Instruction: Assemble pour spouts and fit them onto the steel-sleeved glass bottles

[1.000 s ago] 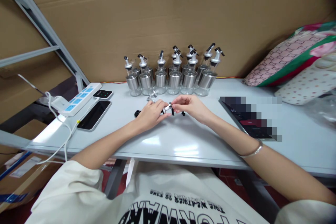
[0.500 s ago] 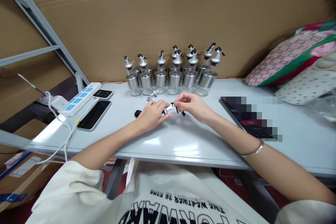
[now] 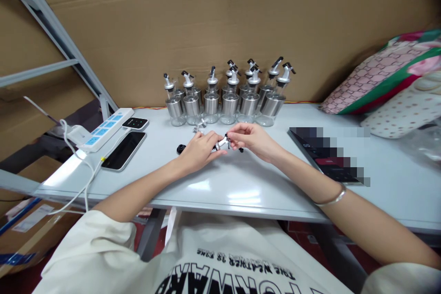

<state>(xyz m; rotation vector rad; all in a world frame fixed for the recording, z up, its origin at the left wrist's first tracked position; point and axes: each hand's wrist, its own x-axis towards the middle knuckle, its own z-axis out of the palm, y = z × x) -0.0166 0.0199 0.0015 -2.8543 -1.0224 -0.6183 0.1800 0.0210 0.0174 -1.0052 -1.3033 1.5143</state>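
Observation:
My left hand (image 3: 201, 149) is closed round a silver-and-black pour spout (image 3: 222, 143), its tip pointing right. My right hand (image 3: 253, 140) pinches at the small black flap on the spout's tip, its fingers touching it. Below the right fingers a small black piece (image 3: 241, 150) lies on the table. Left of my left hand rests a black stopper part (image 3: 180, 148). Another silver spout piece (image 3: 200, 125) lies just beyond that hand. Farther back stand several glass oil bottles (image 3: 229, 103) with steel sleeves, most topped with the same kind of spout.
A power strip (image 3: 108, 129), a small black-screened device (image 3: 135, 123) and a phone (image 3: 124, 150) with white cables lie on the left. A partly blurred tablet (image 3: 324, 154) is on the right, near patterned bags (image 3: 389, 73). Cardboard (image 3: 138, 32) rises behind the bottles.
The black flap at the spout's tip, which hung loose downward from my right fingers, now sits up against the tip. My left hand has hardly moved.

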